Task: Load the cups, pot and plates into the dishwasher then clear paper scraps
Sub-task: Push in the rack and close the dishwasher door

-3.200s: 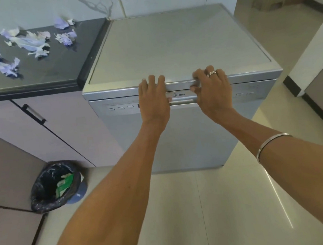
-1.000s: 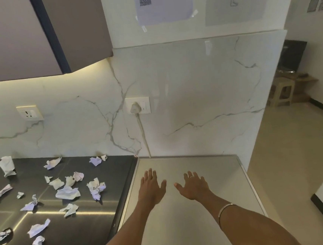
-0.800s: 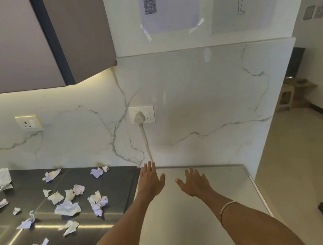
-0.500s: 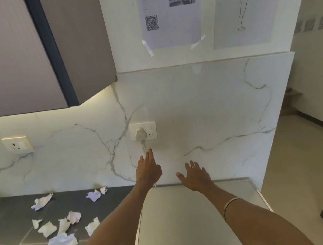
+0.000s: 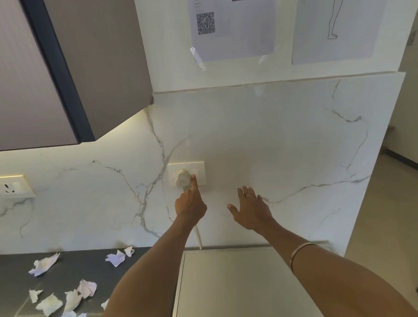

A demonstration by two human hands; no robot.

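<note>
Both hands have left the dishwasher [image 5: 241, 290] top, where they lay flat a second ago, and risen to the marble wall [image 5: 277, 139]. Left hand [image 5: 190, 204] now reaches the socket [image 5: 187, 173]: its index finger points up with the tip at the switch just right of the white plug [image 5: 181, 178], while the other fingers are curled into the palm and hold nothing. That forearm runs up from the lower left, crossing the seam between counter [image 5: 16, 292] and dishwasher. Right hand [image 5: 252, 210] hovers beside it, lower and to the right, back toward the camera, fingers spread and relaxed, gripping nothing; whether it touches the wall I cannot tell. A ring sits on one finger and a thin bangle [image 5: 300, 251] circles the forearm.

Below the plug, its cord [image 5: 198, 236] drops behind the dishwasher, whose grey top fills the lower middle. Paper scraps [image 5: 63, 300] lie scattered on the dark counter to the left, well apart from both hands. Cups, pot and plates are out of view. A second socket [image 5: 11, 187] sits further left under the cabinet [image 5: 41, 67]. Two printed sheets [image 5: 232, 18] are taped above the marble.
</note>
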